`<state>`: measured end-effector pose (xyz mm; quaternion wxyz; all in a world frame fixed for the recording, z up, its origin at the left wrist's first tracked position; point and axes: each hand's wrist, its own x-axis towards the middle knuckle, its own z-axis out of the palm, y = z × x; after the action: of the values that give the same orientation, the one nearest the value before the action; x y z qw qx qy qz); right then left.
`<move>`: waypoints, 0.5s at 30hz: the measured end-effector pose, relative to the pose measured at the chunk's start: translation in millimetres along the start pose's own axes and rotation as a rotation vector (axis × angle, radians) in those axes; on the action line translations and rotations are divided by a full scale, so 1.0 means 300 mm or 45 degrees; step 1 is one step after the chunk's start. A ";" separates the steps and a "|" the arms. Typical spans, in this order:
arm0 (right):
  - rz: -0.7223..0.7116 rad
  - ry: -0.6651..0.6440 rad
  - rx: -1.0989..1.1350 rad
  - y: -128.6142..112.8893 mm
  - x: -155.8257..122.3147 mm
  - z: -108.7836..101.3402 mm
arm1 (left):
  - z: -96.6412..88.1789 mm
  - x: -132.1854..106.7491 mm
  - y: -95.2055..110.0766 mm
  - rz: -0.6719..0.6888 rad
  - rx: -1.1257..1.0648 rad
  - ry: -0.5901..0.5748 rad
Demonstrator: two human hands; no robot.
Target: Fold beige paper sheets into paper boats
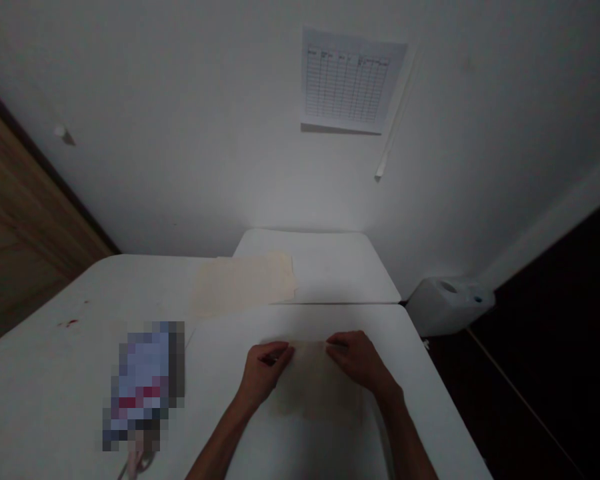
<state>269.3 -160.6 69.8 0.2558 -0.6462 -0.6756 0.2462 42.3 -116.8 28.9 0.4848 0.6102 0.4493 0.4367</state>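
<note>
A thin, see-through beige sheet (316,381), cloth or paper, I cannot tell which, is between my hands over the white table. My left hand (266,375) pinches its upper left corner between thumb and fingertips. At the upper right corner, my right hand (359,363) grips the sheet in the same way. The upper edge runs fairly straight between the two pinches, and the lower part looks dim and blurred. Farther back and to the left lies a larger beige sheet (245,283) with an uneven right edge, flat across the join of the tables.
On the white table (220,373), a pixelated blue-and-red object (143,380) with a cord or strap lies left. Behind stands a wall with a printed chart (350,83). A whitish plastic container (445,310) is beyond the table's right edge; a wooden panel (25,213) stands left.
</note>
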 end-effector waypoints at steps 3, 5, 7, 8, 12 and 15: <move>0.014 0.035 -0.007 -0.013 0.010 0.016 | -0.004 0.001 0.001 0.025 0.047 -0.006; 0.030 0.071 0.011 -0.014 0.014 0.025 | -0.006 0.001 0.002 0.032 0.053 -0.008; 0.052 0.100 0.029 -0.014 0.018 0.031 | -0.005 -0.001 0.006 0.018 0.046 -0.012; 0.062 0.113 0.041 -0.014 0.019 0.034 | -0.004 -0.002 0.008 0.003 0.043 -0.012; 0.054 0.160 0.126 -0.011 0.024 0.042 | 0.001 -0.007 0.020 -0.082 0.014 -0.002; 0.055 0.199 0.190 -0.005 0.028 0.048 | 0.003 -0.009 0.023 -0.085 0.001 0.007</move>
<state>258.5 -152.4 60.3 0.3495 -0.6571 -0.6193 0.2502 43.4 -120.4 35.2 0.4977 0.5939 0.4710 0.4217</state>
